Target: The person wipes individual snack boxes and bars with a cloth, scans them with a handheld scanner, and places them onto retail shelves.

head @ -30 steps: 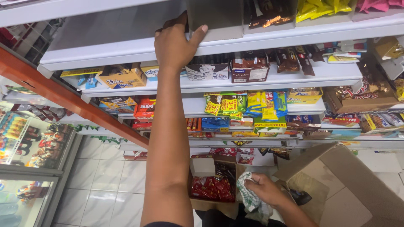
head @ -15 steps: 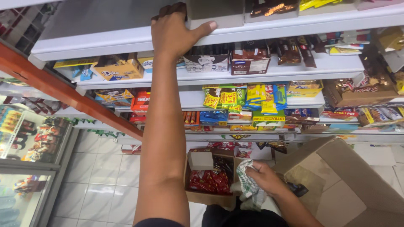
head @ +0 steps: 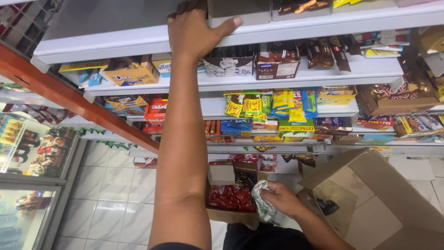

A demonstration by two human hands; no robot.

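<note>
Moved since the earlier frames: left hand [head: 194, 28], raised a little higher against the front lip of the top shelf [head: 115, 44], fingers curled over the near corner of a grey-brown box [head: 238, 11], thumb stretched along the box's front face. Right hand [head: 282, 199], shifted slightly inward over the low carton, cloth bunched tighter in its fist.

Item 1: grey-brown box. Location: top shelf, directly under the left fingers, at the shelf's front edge. Grip: fingers and thumb pressed to the box corner; whether it is fully clasped or merely steadied cannot be told, as the frame cuts off the top. Orientation: long axis appears to run back into the shelf, short face toward the camera. The higher grip suggests the box is being handled at its place on the shelf.

Item 2: green-and-white checked cloth [head: 263, 206]. Location: crumpled inside the clenched right hand, hanging slightly below the knuckles. No clear long axis.

Item 3: open carton of red packets [head: 231, 196], just left of the right hand.

Item 4: large brown cardboard box [head: 374, 199], flaps open, just right of the right wrist.
</note>
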